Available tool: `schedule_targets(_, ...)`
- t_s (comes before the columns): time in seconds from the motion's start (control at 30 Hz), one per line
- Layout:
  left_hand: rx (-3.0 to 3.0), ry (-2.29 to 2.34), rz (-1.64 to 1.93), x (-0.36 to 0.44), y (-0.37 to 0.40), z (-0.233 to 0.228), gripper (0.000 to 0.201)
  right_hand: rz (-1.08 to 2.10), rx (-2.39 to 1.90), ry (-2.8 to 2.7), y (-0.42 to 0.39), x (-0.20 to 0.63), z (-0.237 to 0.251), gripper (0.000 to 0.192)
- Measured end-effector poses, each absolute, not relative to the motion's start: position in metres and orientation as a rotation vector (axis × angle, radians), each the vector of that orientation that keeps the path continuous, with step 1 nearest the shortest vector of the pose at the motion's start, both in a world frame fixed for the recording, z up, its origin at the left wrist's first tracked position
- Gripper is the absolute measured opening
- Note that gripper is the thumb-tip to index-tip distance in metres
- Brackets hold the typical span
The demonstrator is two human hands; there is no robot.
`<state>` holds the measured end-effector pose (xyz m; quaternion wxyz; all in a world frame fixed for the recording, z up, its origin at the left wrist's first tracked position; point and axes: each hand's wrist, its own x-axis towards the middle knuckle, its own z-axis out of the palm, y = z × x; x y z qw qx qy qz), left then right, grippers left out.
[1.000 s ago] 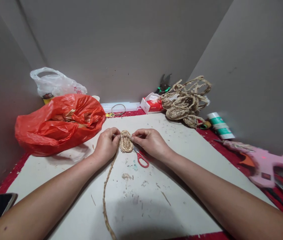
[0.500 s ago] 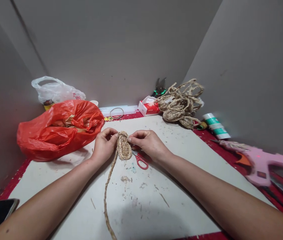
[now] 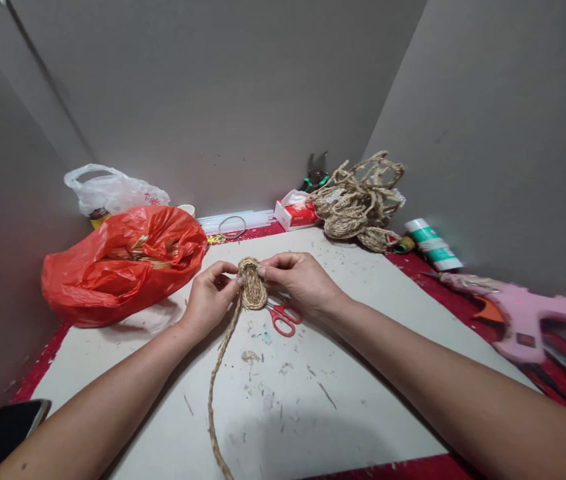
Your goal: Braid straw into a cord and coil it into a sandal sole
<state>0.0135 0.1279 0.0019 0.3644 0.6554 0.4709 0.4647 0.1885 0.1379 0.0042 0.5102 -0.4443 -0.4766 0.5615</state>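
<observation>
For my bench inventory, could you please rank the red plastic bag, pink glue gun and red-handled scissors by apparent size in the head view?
1. red plastic bag
2. pink glue gun, though nearer the camera
3. red-handled scissors

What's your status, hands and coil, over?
Left hand and right hand pinch the oval rope coil from each side. Rope tail trails toward the camera. Scissors lie just under the right hand.
</observation>
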Motion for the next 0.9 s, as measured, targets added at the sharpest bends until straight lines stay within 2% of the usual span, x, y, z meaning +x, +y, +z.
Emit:
schedule_targets(0.4,1.416,1.023,1.244,0.007,0.132,0.014,0.016,1.579,-1.004,-0.997,0.135,0.191,0.014,0.026)
schedule_targets(0.9,1.460,1.032,1.310,0.007,0.132,0.017,0.010,1.425,-0.982,-1.085,0.131,0.184,0.010,0.027)
